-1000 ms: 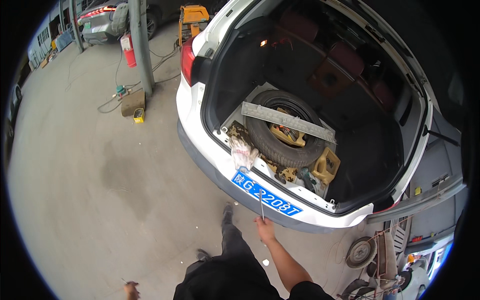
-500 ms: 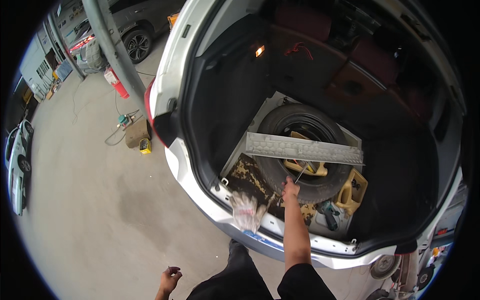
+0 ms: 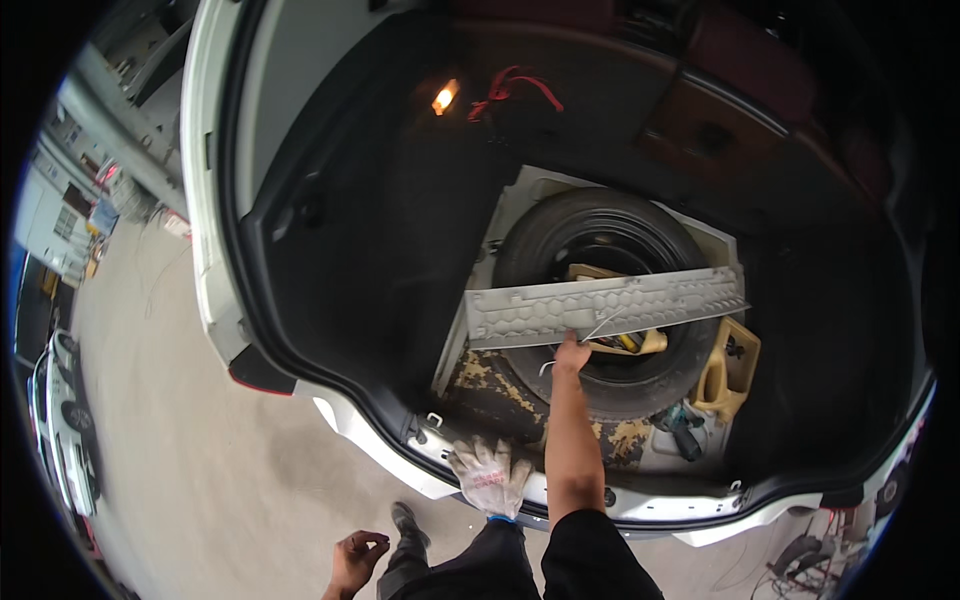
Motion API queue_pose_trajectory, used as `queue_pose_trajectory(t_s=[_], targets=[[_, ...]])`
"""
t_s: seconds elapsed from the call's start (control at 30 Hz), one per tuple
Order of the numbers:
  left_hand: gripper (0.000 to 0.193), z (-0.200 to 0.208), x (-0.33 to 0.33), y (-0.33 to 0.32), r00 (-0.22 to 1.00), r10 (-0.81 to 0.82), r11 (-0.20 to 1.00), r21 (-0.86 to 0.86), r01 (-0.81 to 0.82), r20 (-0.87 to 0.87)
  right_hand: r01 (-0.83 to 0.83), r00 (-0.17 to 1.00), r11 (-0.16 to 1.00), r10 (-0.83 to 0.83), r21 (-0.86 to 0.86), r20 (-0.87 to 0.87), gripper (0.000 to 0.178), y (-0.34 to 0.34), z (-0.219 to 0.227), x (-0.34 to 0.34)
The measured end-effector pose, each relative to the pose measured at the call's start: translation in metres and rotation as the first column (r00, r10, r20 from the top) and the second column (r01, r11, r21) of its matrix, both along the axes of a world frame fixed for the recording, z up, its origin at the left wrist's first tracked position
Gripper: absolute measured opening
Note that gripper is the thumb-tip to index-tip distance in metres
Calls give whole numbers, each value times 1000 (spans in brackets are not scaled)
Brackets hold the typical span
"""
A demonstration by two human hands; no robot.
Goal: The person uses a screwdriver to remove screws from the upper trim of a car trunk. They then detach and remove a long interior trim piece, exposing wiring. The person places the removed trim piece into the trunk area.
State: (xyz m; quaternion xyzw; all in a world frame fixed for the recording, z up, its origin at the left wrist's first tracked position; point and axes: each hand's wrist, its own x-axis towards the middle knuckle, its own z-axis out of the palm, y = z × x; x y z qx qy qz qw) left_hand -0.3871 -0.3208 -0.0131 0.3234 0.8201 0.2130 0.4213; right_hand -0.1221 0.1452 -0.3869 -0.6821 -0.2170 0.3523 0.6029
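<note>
My right hand [image 3: 572, 354] reaches into the car's trunk, closed round a thin metal rod [image 3: 604, 322]. A bent end of the rod shows to the left of the fist. The hand is at the lower edge of a long grey panel [image 3: 520, 309] with a honeycomb pattern, which lies across the spare tyre [image 3: 530, 235]. Just beyond the fist, a cut-open beige plastic jug [image 3: 655, 342] with tools in it sits inside the wheel. My left hand [image 3: 357, 562] hangs low outside the car, fingers curled together; what they hold, if anything, cannot be made out.
A white work glove [image 3: 490, 478] lies on the trunk sill. Right of the tyre are a second cut-open beige jug [image 3: 716, 388] and a green and black power tool [image 3: 686, 436]. Red wires [image 3: 510, 90] hang near the trunk lamp [image 3: 444, 97]. Parked cars stand at far left.
My view has moved closer over the trunk. My right hand has moved farther in with the rod, up to the panel's lower edge. The left hand is still low outside the car.
</note>
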Motion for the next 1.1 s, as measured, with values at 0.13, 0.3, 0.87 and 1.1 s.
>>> queue_pose_trajectory(t_s=[0.13,0.3,0.87,1.1], targets=[[10,13,6,47,994,-105,959,261,113,-44,-135,952,990,116,-45,-284,17,-64,147,-6],[12,44,0,155,852,-438,727,444,524,-287,28,963,987,17,159,-270,14,-130,182,15],[11,46,-75,183,656,-614,294,645,706,-439,191,975,940,-216,282,61,18,-254,338,-57],[9,50,-72,182,682,-513,225,686,692,-521,199,958,929,-252,313,139,13,-255,347,-62]])
